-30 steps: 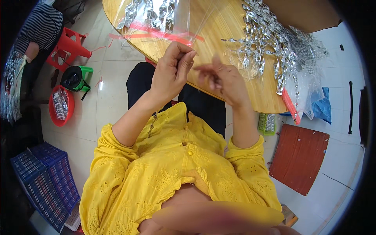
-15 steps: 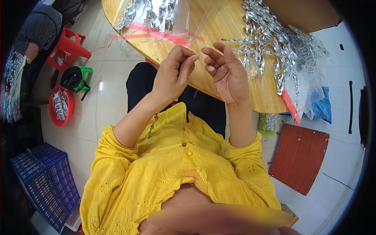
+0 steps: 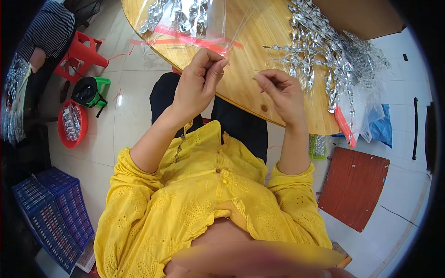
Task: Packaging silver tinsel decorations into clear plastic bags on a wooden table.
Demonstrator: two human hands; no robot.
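Observation:
My left hand (image 3: 199, 81) is pinched, thumb against forefinger, over the near edge of the wooden table (image 3: 257, 41). My right hand (image 3: 286, 95) also pinches, a forearm's width to the right, in front of the silver twisted foil strips (image 3: 320, 51). Whatever either pinch holds is too thin or hidden to make out. Beyond my left hand lies a clear plastic bag (image 3: 214, 21) with silver twisted pieces and a pinkish-red band (image 3: 194, 41) along it. Fine clear threads trail over the tabletop near the bag and the foil pile.
A brown box (image 3: 357, 16) stands at the back right. Below the table are a blue bag (image 3: 381, 127), a green basket (image 3: 317, 147) and a reddish-brown board (image 3: 354, 187). Leftward are red stools (image 3: 83, 55), a red basin (image 3: 83, 132), blue crates (image 3: 55, 213) and another person's leg (image 3: 48, 28).
My hands have drawn apart: the right moved right and toward me, its spread fingers closing into a pinch. The left shifted slightly left, still pinched.

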